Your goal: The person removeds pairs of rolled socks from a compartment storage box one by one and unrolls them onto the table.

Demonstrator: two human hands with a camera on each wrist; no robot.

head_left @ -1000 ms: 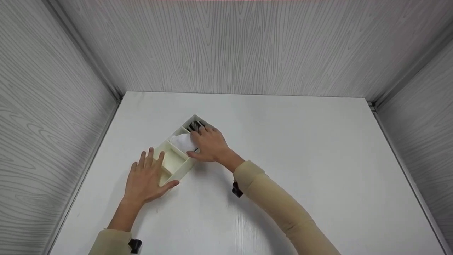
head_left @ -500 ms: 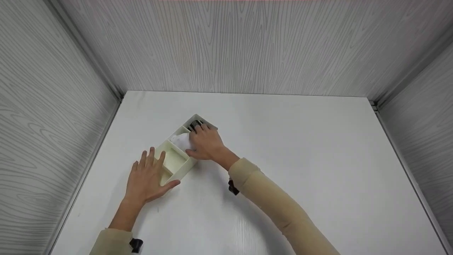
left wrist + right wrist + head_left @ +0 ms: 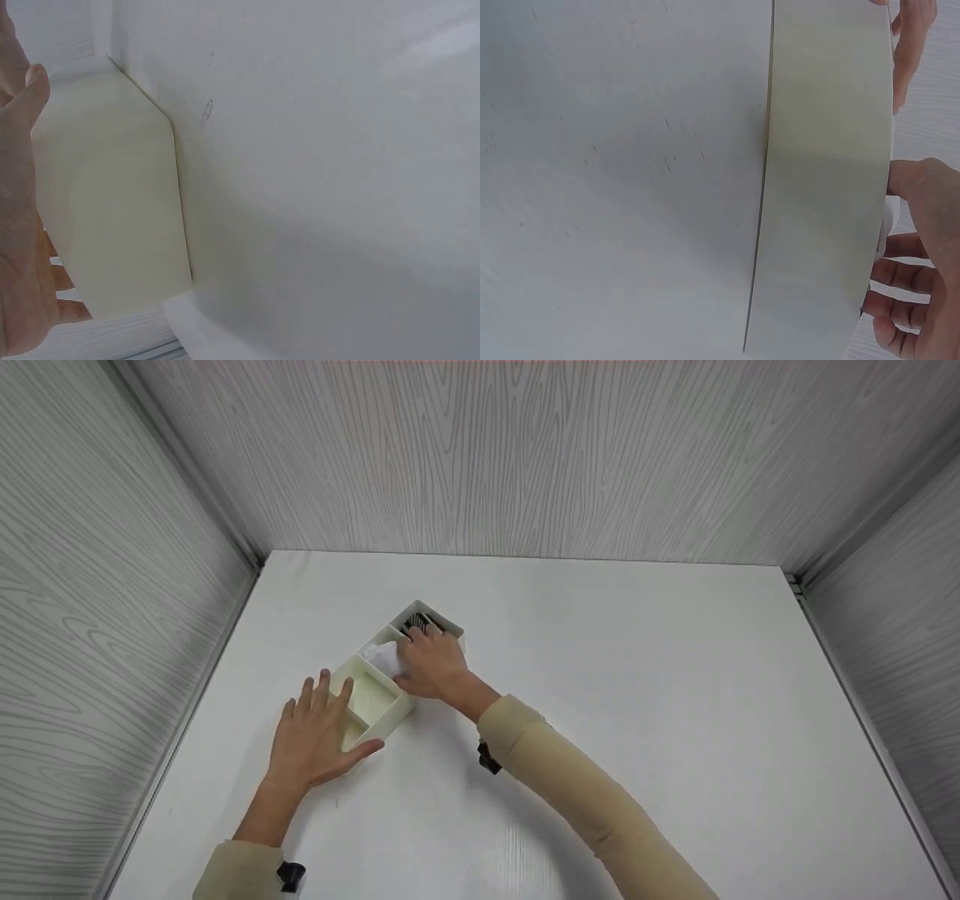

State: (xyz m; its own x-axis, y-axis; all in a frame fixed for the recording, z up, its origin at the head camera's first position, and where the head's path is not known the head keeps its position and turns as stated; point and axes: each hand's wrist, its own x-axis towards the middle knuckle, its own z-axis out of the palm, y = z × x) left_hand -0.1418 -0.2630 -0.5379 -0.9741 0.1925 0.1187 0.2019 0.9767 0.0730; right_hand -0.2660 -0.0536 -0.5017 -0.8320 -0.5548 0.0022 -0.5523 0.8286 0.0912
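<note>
- On the left side of the white table (image 3: pixel 675 720), in the head view, the left hand (image 3: pixel 315 735) lies flat over the near end of a cream divided organizer box (image 3: pixel 375 716). Its fingers are straight and spread, the thumb rests along the near side wall, and it grips nothing.
- Seen from the left wrist view, the same left hand (image 3: pixel 19 225) lies against the plain outer wall of the organizer box (image 3: pixel 112 202), with the thumb tip at the upper edge of the wall. The box stands on the table (image 3: pixel 337 150).
- Toward the middle of the head view, the box lies diagonally on the table, and its near compartments show only the cream bottom.
- Further right, a white soft item (image 3: pixel 384 658), perhaps cloth, lies in the next compartment; I cannot tell exactly what it is.
- At the far end, a black-and-white striped item (image 3: pixel 415 623) sits in the last compartment.
- Over these two compartments the right hand (image 3: pixel 431 667) reaches into the box with bent fingers. They touch the white item, but I cannot tell if they pinch it.
- From the right wrist view, the right hand (image 3: pixel 922 255) is behind the long wall of the box (image 3: pixel 825 187), fingers curled over the rim; what they hold is hidden.
</note>
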